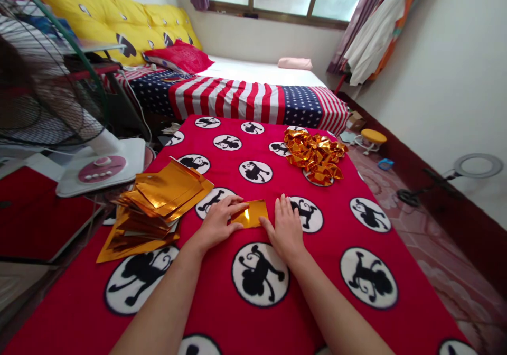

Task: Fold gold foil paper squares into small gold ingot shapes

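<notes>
A small rectangle of shiny gold foil paper (250,214) lies in front of me on a red tablecloth (273,183) with black monkey figures in white circles. My left hand (219,220) has its fingers and thumb closed on the paper's left edge. On the other side, my right hand (288,227) rests flat on the cloth with fingers stretched out, its thumb touching the paper's lower right corner. To the left is a thick, uneven stack of gold foil sheets (170,188). A heap of folded gold foil pieces (315,154) sits at the far right of the table.
An electric fan (101,149) stands close on the left. Behind the table is a bed with a stars-and-stripes cover (237,99) and a red pillow (180,56). A yellow stool (373,136) and a ring light (478,166) stand on the right.
</notes>
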`<state>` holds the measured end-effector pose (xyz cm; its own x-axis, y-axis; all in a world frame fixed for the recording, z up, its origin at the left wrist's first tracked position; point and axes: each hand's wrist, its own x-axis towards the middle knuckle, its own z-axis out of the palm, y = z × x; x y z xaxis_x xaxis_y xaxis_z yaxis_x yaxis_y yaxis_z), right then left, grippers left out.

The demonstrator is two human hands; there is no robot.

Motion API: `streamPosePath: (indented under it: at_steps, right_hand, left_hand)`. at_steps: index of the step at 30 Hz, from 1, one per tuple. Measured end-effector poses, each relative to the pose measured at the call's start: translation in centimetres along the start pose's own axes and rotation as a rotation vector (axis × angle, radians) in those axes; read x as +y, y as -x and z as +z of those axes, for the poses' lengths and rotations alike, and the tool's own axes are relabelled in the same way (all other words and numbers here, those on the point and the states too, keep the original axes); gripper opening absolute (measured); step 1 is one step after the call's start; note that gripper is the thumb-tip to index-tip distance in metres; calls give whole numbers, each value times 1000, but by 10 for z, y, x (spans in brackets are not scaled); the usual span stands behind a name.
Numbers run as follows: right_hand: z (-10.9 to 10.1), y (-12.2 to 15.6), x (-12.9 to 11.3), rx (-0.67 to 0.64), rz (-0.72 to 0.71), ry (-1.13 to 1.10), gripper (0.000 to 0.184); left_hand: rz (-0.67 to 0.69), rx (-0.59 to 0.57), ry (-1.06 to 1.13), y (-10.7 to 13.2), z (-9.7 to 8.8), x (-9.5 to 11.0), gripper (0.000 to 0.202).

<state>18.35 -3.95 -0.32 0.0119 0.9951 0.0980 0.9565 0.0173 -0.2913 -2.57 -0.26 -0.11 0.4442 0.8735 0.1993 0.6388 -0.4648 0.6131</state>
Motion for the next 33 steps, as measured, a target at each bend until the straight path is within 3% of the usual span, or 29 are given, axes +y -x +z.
streamPosePath:
  at_steps: [3,6,12,17,19,24,30,33]
  right_hand:
    - [0,-5,-8,129,-14,-197,65]
    - [1,-10,-15,209,74,-434,69]
    - [3,-25,-10,49,235,-838,76]
    - [10,-25,-11,86,207,-1301,75]
    - [11,-24,-12,143,200,-1418,74]
    - [12,-26,-15,243,177,-1549,71]
    - [11,-26,-24,253,92,-1588,67]
    - [12,-26,-23,206,85,-1572,62]
  left_hand:
    - [-34,82,-26,2,3,-2,77]
    - [-27,77,-29,2,5,-5,84]
    - [-26,85,14,1,6,-7,89]
    - [-82,157,88,1,5,-3,96]
    - [-140,183,153,0,4,-2,89]
    - [-261,165,356,-3,3,-2,49]
    - [-243,130,547,-3,3,-1,31]
    - [-279,179,659,-5,6,-2,29]
